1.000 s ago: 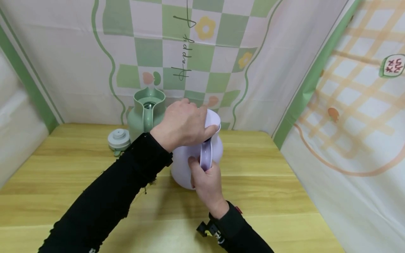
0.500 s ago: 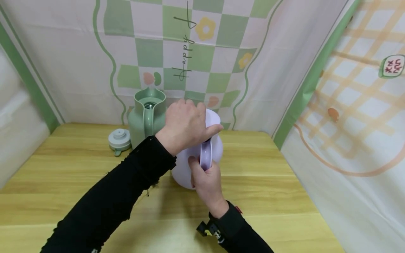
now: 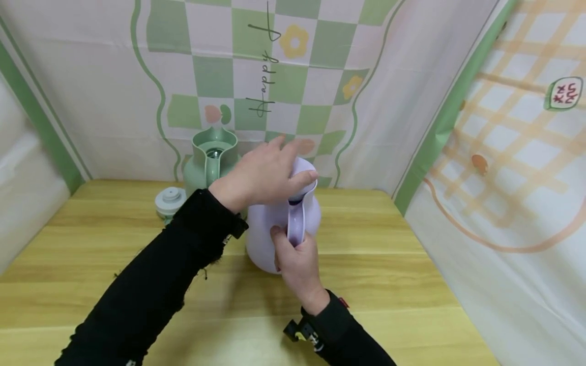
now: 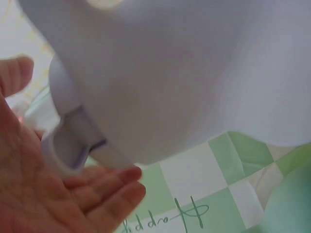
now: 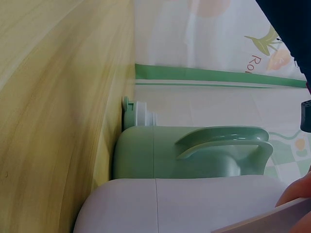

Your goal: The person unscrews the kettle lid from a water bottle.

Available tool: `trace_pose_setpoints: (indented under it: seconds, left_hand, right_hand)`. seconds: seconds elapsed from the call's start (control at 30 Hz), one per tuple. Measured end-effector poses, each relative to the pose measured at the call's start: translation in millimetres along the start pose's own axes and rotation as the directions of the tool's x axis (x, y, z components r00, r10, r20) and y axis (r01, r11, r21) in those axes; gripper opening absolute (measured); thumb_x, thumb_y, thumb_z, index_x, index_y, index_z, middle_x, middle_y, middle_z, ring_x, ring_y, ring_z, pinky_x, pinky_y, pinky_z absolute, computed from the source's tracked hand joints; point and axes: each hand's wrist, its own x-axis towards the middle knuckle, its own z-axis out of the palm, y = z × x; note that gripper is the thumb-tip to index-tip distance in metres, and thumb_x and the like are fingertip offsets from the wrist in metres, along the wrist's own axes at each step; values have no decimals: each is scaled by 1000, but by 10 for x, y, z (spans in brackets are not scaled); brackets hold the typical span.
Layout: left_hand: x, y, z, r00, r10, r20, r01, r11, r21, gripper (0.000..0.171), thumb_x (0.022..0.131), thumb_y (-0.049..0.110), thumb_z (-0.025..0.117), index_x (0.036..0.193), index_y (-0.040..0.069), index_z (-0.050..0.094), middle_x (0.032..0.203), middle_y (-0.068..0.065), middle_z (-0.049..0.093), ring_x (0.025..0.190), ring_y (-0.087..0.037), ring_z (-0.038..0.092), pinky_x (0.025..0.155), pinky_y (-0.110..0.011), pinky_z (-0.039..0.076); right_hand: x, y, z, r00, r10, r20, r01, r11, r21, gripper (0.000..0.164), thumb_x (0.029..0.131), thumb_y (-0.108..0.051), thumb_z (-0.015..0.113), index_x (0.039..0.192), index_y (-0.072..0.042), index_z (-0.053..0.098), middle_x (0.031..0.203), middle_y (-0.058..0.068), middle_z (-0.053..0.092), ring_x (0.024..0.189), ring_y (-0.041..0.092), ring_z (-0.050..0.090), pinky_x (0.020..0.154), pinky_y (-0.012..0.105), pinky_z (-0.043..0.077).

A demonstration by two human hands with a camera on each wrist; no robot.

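A lavender thermos jug (image 3: 263,239) stands upright on the wooden table. My right hand (image 3: 299,264) grips its handle (image 3: 296,223), thumb on the near side. Over the jug's top is my left hand (image 3: 261,175), its fingers extended and spread beside the lavender lid (image 3: 304,163). The left wrist view has the lid's projecting tab (image 4: 68,145) close to the palm, with thumb and fingers apart around it; whether the palm touches cannot be told. Part of the lid is hidden by the left hand.
A green thermos jug (image 3: 194,175) without its lid stands behind and left of the lavender one. Left of it, a grey-white and green stopper lid (image 3: 170,201) lies on the table (image 3: 389,284). Patterned cloth (image 3: 210,76) hangs behind the table and along its sides.
My left hand has loosened, its fingers lifting and straightening, and has shifted slightly left and back over the lid. My right hand keeps its grip on the handle; the jug stays put.
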Motion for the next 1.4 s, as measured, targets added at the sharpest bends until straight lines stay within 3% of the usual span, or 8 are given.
trace_pose_setpoints:
  seconds: [0.17, 0.3, 0.4, 0.53, 0.63, 0.73, 0.93, 1.4]
  left_hand:
    - [36, -76, -67, 987, 137, 88, -132, 990, -54, 73, 104, 49, 50, 166, 19, 27, 166, -28, 29, 150, -40, 39, 120, -50, 37]
    - [51, -79, -63, 975, 132, 177, -135, 991, 5, 78, 102, 46, 48, 169, 21, 16, 169, -27, 22, 154, -40, 33, 123, -49, 33]
    - [64, -65, -38, 972, 120, 201, -131, 990, 43, 75, 103, 44, 47, 168, 20, 21, 167, -24, 31, 149, -36, 41, 118, -46, 39]
    - [76, -48, -4, 980, 124, 158, -141, 985, 99, 67, 103, 43, 50, 164, 16, 36, 145, -20, 56, 126, -33, 57, 102, -44, 48]
    - [75, -29, 5, 987, 112, 113, -129, 980, 153, 65, 103, 46, 51, 160, 16, 43, 127, -15, 64, 112, -31, 61, 93, -44, 51]
    - [67, -12, 11, 992, 96, 78, -109, 977, 185, 68, 102, 51, 52, 159, 15, 43, 121, -14, 66, 109, -31, 62, 91, -44, 51]
    - [48, 1, 43, 996, 88, 17, -90, 970, 227, 79, 100, 52, 52, 166, 16, 27, 109, -15, 70, 104, -34, 64, 88, -44, 51]
    - [36, 22, 37, 996, 61, -59, -48, 980, 194, 68, 100, 52, 52, 159, 20, 42, 102, -14, 70, 98, -32, 63, 86, -42, 50]
  right_hand:
    - [-1, 3, -4, 1000, 7, -2, -7, 1000, -2, 43, 104, -15, 57, 63, -7, 45, 46, 1, 43, 37, 21, 42, 38, 29, 38]
    - [-8, 7, -9, 1000, 7, -1, -7, 1000, -3, 42, 104, -14, 57, 65, -7, 46, 46, 1, 43, 37, 26, 42, 39, 29, 38]
    - [-12, 21, -12, 1000, 8, -5, -8, 1000, -4, 41, 104, -14, 57, 65, -8, 46, 46, -1, 43, 37, 25, 42, 39, 29, 38]
    - [-5, 22, -3, 1000, 14, -10, -14, 1000, 10, 42, 104, -15, 58, 65, -7, 46, 46, -2, 43, 37, 16, 42, 39, 29, 37]
    - [3, 10, 1, 1000, 15, -4, -14, 1000, 18, 43, 105, -15, 57, 65, -6, 45, 46, 1, 42, 38, 13, 42, 38, 29, 36]
    - [8, 6, 2, 1000, 8, 4, -8, 1000, 17, 43, 105, -16, 56, 65, -6, 44, 46, 3, 42, 38, 12, 42, 38, 29, 37]
    - [7, 14, 1, 1000, 5, 12, -6, 1000, 22, 42, 105, -15, 56, 65, -7, 45, 47, 2, 42, 38, 14, 43, 38, 29, 37]
    - [8, 19, 2, 1000, -19, 24, 18, 1000, 23, 42, 105, -14, 55, 65, -8, 45, 46, 2, 42, 37, 16, 42, 37, 29, 37]
